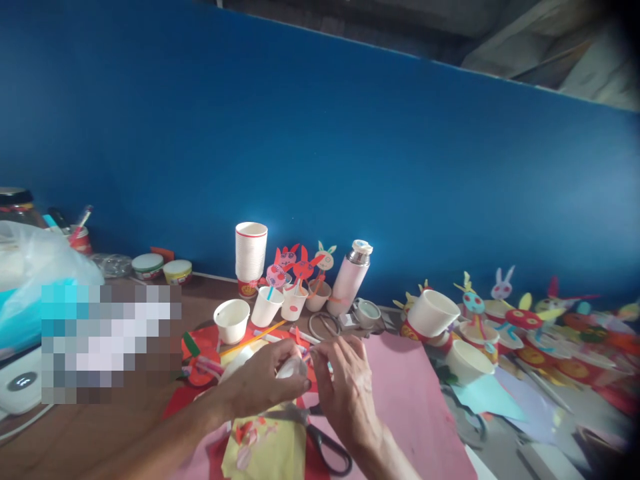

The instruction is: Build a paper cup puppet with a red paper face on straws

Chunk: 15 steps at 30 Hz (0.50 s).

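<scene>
My left hand (270, 379) is closed on a small whitish, translucent thing (292, 368), rounded like a tape roll; its kind is not clear. My right hand (345, 380) is close beside it, fingers bent and pinched together; whatever they hold is hidden. Below the hands lie black-handled scissors (330, 452) and a yellow paper (270, 448) with small red and pink scraps on it. Pink paper (405, 400) spreads under and right of my right hand. Red paper (180, 399), an orange pencil (254, 340) and markers lie around my left hand.
Behind stand a stack of paper cups (251, 252), cups with paper rabbit figures (303, 268) and a pink thermos (349, 283). More cups with figures crowd the right, near a tilted white cup (434, 313). A plastic bag (40, 267) sits left. A blue partition (320, 147) rises behind.
</scene>
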Each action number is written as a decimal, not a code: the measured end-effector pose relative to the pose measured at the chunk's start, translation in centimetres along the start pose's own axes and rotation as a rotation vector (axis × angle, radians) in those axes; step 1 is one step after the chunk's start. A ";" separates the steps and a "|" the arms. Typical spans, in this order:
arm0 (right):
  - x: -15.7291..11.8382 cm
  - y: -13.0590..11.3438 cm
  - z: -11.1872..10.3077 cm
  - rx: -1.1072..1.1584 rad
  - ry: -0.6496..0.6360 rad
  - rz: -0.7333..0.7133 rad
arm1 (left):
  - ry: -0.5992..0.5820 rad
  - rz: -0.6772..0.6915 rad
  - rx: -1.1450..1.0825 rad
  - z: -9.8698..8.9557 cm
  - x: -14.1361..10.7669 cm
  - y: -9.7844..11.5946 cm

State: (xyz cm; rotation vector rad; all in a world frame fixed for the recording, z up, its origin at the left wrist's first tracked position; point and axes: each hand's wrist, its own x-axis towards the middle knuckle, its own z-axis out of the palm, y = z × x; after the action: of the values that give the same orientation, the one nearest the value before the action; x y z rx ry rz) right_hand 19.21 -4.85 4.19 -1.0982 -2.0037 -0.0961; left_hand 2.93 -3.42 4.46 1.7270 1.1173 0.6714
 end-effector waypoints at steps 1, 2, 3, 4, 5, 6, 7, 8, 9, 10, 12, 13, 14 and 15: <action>0.1 0.0 -0.1 0.004 -0.001 0.006 | -0.013 0.003 -0.014 0.0 0.0 0.2; 0.3 0.0 -0.2 0.010 0.001 0.011 | -0.031 0.006 -0.024 -0.1 -0.1 0.5; 0.4 0.0 -0.3 0.017 0.004 0.017 | -0.048 0.008 -0.027 -0.2 -0.2 0.9; 0.5 0.0 -0.4 0.026 0.008 0.023 | -0.062 0.010 -0.024 -0.3 -0.3 1.3; 0.6 0.0 -0.5 0.039 0.011 0.029 | -0.071 0.010 -0.017 -0.5 -0.4 1.8; 0.7 0.0 -0.6 0.055 0.009 0.036 | -0.071 0.011 -0.011 -0.7 -0.6 2.3; 0.7 0.0 -0.6 0.074 0.003 0.042 | -0.067 0.015 -0.010 -0.9 -0.7 2.7; 0.7 0.0 -0.6 0.095 -0.006 0.054 | -0.061 0.025 -0.014 -1.0 -0.9 3.0; 0.7 0.0 -0.6 0.116 -0.015 0.070 | -0.054 0.040 -0.024 -1.2 -1.0 3.2; 0.7 0.0 -0.6 0.139 -0.024 0.090 | -0.053 0.057 -0.036 -1.3 -1.1 3.3; 0.7 0.0 -0.6 0.187 -0.037 0.141 | -0.065 0.086 -0.048 -1.3 -1.1 3.0; 0.7 0.0 -0.6 0.210 -0.040 0.165 | -0.073 0.092 -0.050 -1.3 -1.1 2.8; 0.7 0.0 -0.6 0.229 -0.042 0.185 | -0.076 0.093 -0.051 -1.3 -1.0 2.4; 0.7 0.0 -0.6 0.243 -0.043 0.198 | -0.078 0.091 -0.054 -1.2 -0.9 2.1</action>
State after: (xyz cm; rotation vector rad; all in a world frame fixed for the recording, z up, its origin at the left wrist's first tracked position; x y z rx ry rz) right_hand 19.41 -4.64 5.07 -1.1402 -1.8747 0.2690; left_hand 2.35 -4.07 6.92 1.7505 0.9638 0.6783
